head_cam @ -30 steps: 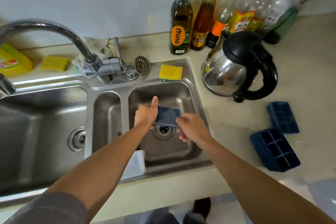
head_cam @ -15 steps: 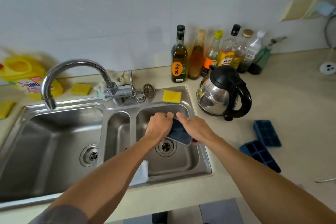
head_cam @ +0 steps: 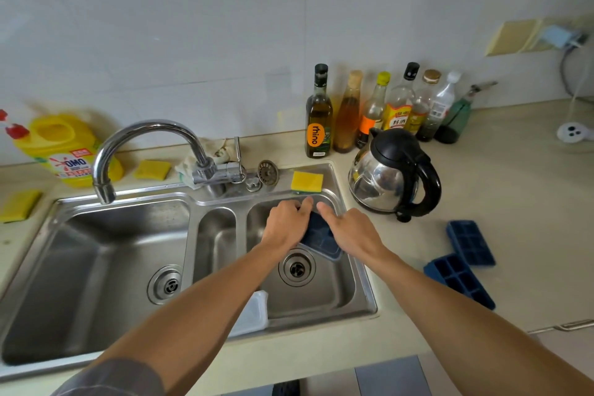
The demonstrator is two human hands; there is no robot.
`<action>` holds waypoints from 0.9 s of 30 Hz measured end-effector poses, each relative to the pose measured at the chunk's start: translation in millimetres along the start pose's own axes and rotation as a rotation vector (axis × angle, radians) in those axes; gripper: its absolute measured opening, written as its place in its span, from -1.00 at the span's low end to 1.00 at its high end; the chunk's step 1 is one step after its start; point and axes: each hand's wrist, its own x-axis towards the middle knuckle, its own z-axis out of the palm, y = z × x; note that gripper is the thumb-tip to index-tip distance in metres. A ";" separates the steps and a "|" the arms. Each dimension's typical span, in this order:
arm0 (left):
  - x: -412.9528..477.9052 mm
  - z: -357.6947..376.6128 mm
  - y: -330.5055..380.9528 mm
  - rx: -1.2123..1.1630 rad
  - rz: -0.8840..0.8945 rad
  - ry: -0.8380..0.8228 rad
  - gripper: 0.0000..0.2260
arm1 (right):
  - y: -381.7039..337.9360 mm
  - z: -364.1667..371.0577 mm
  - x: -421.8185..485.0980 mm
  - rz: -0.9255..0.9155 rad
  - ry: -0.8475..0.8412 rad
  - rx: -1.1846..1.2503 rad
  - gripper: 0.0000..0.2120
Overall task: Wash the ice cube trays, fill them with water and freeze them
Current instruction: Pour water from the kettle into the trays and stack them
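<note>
Over the right basin (head_cam: 334, 296): I see one dark blue ice cube tray (head_cam: 319, 234) held tilted above the drain, pockets facing me; I cannot tell whether they hold anything.
Left hand (head_cam: 287, 224): curled round the tray's left end, one digit sticking up past it.
Right hand (head_cam: 353, 232): grips the tray's right side, forefinger stretched straight; the other fingers are hidden from me.
Counter right of the sink: two spare trays (head_cam: 470, 243) lie just beside each other, pockets up.
Sink's near edge: a clear plastic box (head_cam: 254, 312) shows beside the left forearm; I cannot make out its contents.
Kettle (head_cam: 390, 177): steel, black lid shut, standing just right of the sink.
Bottles: a row along the wall; the olive oil bottle (head_cam: 318, 119) reads "rhino" on an orange oval.
Detergent jug (head_cam: 66, 151): yellow, far left, label reads "OMO".
Sponge (head_cam: 307, 182): yellow, on the sink rim behind the basin.
</note>
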 end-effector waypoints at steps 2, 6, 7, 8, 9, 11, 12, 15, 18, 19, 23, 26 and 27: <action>0.5 -2.9 4.9 -0.023 0.027 0.033 -0.53 | 0.3 -1.2 1.0 0.013 0.032 0.059 -0.31; -2.7 -4.4 6.5 -0.227 -0.051 0.103 -0.44 | 1.3 -5.6 0.2 0.084 0.113 0.242 -0.33; -5.0 -1.7 4.9 -0.288 -0.084 0.088 -0.42 | 0.5 -6.6 0.4 0.098 0.137 0.267 -0.33; -8.0 3.0 3.0 -0.349 -0.121 0.060 -0.42 | -1.7 -7.1 0.3 0.101 0.152 0.270 -0.34; -10.9 9.1 1.7 -0.414 -0.162 0.031 -0.43 | -4.7 -6.6 -0.2 0.098 0.157 0.262 -0.34; -14.2 22.2 0.6 -0.576 -0.251 0.019 -0.48 | -10.5 -3.1 -4.2 0.080 0.143 0.248 -0.33; -14.3 27.0 1.4 -0.665 -0.291 0.045 -0.51 | -12.7 -0.7 -7.6 0.066 0.127 0.245 -0.31; -9.8 29.5 1.9 -0.737 -0.334 0.171 -0.51 | -16.1 4.6 -14.7 0.034 0.076 0.182 -0.34; -7.4 23.2 -2.7 -0.587 -0.276 0.228 -0.55 | -19.8 2.9 -13.0 0.037 0.049 0.133 -0.36; -7.7 21.5 -4.2 -0.542 -0.253 0.225 -0.55 | -20.7 2.3 -10.6 0.044 0.046 0.130 -0.37; -11.0 17.9 -6.9 -0.469 -0.173 0.199 -0.52 | -25.0 1.6 -0.5 0.026 0.077 0.110 -0.38; -13.3 20.4 -6.1 -0.455 -0.128 0.170 -0.50 | -28.9 3.3 6.5 0.019 0.082 0.105 -0.32; -13.7 21.2 -5.2 -0.455 -0.128 0.164 -0.50 | -30.2 3.7 8.0 0.018 0.086 0.108 -0.33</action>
